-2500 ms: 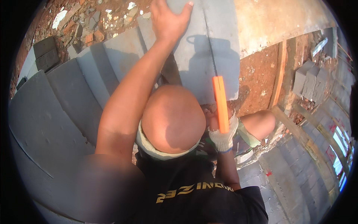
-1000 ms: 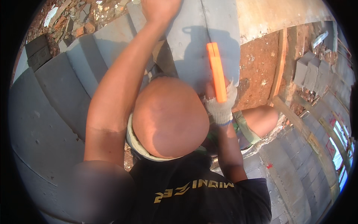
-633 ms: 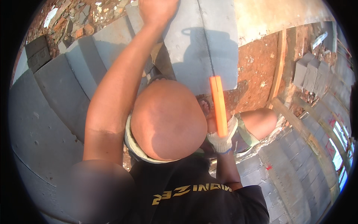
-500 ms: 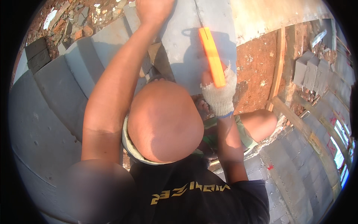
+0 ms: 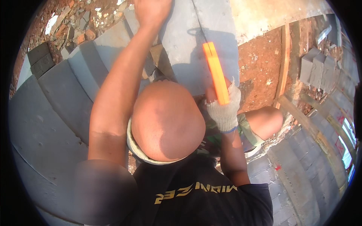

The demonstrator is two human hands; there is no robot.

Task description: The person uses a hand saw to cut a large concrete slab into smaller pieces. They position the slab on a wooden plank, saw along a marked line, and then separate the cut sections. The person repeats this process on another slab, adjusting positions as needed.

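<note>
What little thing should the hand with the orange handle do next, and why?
Probably pull the orange handle gently straight back toward the body. The right hand grips it, its thin dark blade runs over the grey block, and much of the handle is above the block, so there seems room to pull. The left hand is at the block's left edge.

Rubble (image 5: 69,30) at your upper left, dark blocks (image 5: 40,60) below it. Right of you: red soil (image 5: 260,64), wooden strip (image 5: 283,62) along it, grey blocks (image 5: 319,71) beyond. Lower in your view, red mark (image 5: 278,167) on grey surface (image 5: 292,179).
</note>
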